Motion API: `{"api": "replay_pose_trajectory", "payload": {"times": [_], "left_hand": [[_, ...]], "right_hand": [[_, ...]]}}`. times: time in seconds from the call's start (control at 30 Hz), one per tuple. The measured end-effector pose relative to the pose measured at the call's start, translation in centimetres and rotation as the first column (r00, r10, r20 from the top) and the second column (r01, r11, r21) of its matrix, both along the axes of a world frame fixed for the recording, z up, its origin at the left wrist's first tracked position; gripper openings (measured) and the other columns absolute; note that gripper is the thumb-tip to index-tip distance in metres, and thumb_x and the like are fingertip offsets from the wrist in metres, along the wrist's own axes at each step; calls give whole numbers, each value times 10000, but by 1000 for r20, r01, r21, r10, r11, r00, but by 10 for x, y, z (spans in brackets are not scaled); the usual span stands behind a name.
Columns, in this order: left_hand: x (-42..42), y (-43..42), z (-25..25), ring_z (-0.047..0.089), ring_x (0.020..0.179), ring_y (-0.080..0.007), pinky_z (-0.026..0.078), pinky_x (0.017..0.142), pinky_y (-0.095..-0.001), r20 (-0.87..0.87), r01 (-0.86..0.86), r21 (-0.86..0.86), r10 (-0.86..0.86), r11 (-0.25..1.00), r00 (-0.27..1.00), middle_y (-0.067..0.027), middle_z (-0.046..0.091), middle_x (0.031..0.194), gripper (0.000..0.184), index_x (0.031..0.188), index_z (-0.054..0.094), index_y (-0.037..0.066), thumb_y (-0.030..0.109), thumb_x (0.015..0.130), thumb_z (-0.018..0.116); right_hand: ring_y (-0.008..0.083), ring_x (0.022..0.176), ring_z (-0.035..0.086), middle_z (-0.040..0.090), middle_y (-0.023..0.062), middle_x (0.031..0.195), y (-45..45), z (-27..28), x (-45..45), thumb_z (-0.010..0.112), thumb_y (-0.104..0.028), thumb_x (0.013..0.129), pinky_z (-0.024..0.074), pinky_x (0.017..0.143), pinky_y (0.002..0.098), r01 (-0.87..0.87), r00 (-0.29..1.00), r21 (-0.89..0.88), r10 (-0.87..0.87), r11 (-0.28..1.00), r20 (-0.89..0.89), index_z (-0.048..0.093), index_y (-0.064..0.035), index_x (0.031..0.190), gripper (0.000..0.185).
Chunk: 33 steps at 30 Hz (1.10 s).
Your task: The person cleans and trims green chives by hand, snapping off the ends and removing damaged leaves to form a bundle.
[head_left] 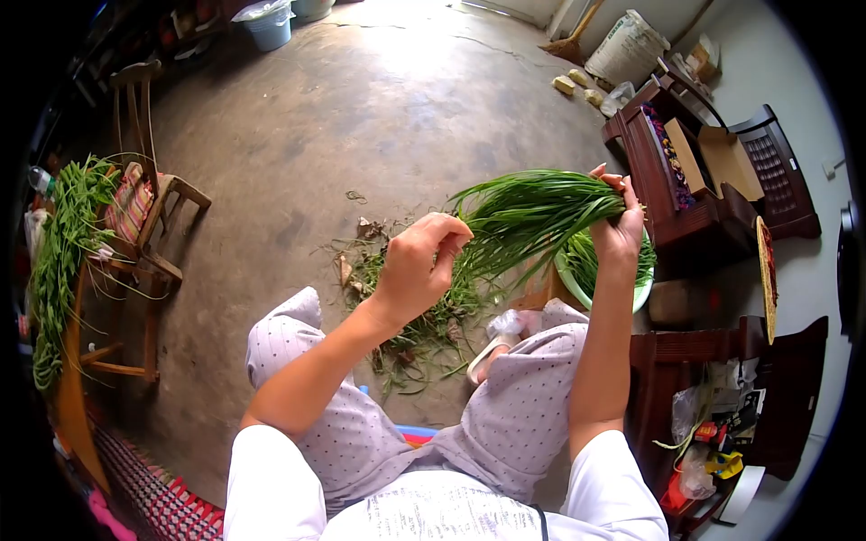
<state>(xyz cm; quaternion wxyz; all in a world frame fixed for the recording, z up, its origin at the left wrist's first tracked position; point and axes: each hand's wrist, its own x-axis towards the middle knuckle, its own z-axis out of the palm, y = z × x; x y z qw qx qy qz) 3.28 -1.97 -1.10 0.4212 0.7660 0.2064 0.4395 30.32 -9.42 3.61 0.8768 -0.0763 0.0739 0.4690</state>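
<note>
A bunch of long green chives [541, 212] is gripped near its base by my right hand [621, 221], its leaves fanning out to the left. My left hand [419, 263] is closed in a pinch beside the leaf tips; whatever lies between its fingertips is too small to make out. Below my right forearm stands a pale green basin [643, 296] with more chives [585, 261] in it, partly hidden by the arm. On the floor between my feet spreads a heap of loose leaves and withered trimmings [424, 338].
To the left, a wooden chair [167, 203] stands near a pile of leafy green stems [59, 270]. Dark wooden furniture [667, 171] lines the right side, with an open cardboard box [731, 162] on it. A blue bucket [271, 32], a broom [570, 45] and a white sack [627, 47] are farther back.
</note>
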Motion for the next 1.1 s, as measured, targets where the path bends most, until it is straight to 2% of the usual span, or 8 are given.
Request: {"api": "replay_pose_trajectory", "payload": {"times": [0.17, 0.3, 0.4, 0.53, 0.7, 0.83, 1.0, 1.1], "left_hand": [[-2, 10, -9, 607, 683, -164, 484, 623, -259, 32, -86, 56, 84, 995, 996, -87, 626, 777, 158, 858, 615, 26, -88, 759, 570], [-6, 23, -3, 611, 747, -199, 490, 678, -294, -201, -258, -42, 245, 965, 949, -88, 642, 814, 134, 875, 628, 32, -33, 760, 607], [-13, 36, -7, 543, 996, -234, 423, 862, -352, -312, -339, 319, 436, 885, 844, -103, 639, 992, 87, 868, 666, 55, 79, 795, 624], [-8, 37, -2, 538, 1020, -246, 421, 874, -339, -172, -160, 179, 191, 971, 966, -112, 526, 1244, 186, 916, 674, 63, 210, 870, 570], [12, 7, 13, 531, 1007, -245, 411, 872, -352, 71, 3, 41, -6, 999, 997, -98, 568, 1163, 165, 923, 666, 86, 195, 801, 654], [16, -11, 17, 508, 934, -237, 411, 801, -334, 58, -64, 417, 43, 906, 997, -40, 589, 995, 175, 823, 668, 124, 38, 678, 716], [20, -19, 11, 492, 965, -244, 405, 819, -336, -1, -221, 471, 251, 854, 968, -38, 583, 1022, 199, 847, 665, 130, 43, 676, 716], [21, -20, 12, 485, 980, -246, 399, 829, -337, -6, -203, 466, 232, 861, 973, -38, 580, 1038, 197, 848, 659, 129, 52, 677, 717]], "right_hand": [[207, 703, 532, 492, 88, 647, 0, 3, 1, 496, -150, 911, 448, 909, 428, 26, 999, -24, -27, 999, -21, 459, -10, 671, 280], [205, 692, 532, 491, 82, 651, 1, 2, 1, 516, -145, 901, 453, 898, 435, 62, 998, -34, -62, 998, -16, 460, -11, 678, 267], [198, 675, 530, 482, 74, 641, 4, 1, -10, 542, -155, 892, 469, 867, 434, 63, 994, -42, -59, 997, 88, 464, -20, 689, 256], [199, 658, 526, 496, 68, 619, 11, -1, -33, 527, -211, 906, 481, 837, 411, -42, 985, -75, 54, 996, 164, 472, -37, 694, 279], [195, 656, 516, 484, 56, 638, 18, 2, -58, 510, -220, 920, 480, 818, 399, -70, 960, -162, 110, 984, 258, 468, -49, 703, 279], [189, 667, 512, 480, 52, 648, 19, 0, -62, 504, -221, 926, 475, 819, 396, -81, 956, -172, 125, 982, 266, 464, -55, 721, 266], [187, 663, 506, 476, 52, 649, 19, 1, -66, 509, -220, 924, 476, 814, 397, -63, 966, -204, 111, 977, 233, 457, -63, 729, 255], [187, 657, 508, 476, 52, 649, 21, -3, -66, 518, -223, 920, 478, 810, 396, -68, 963, -200, 117, 977, 244, 459, -65, 734, 251]]}}
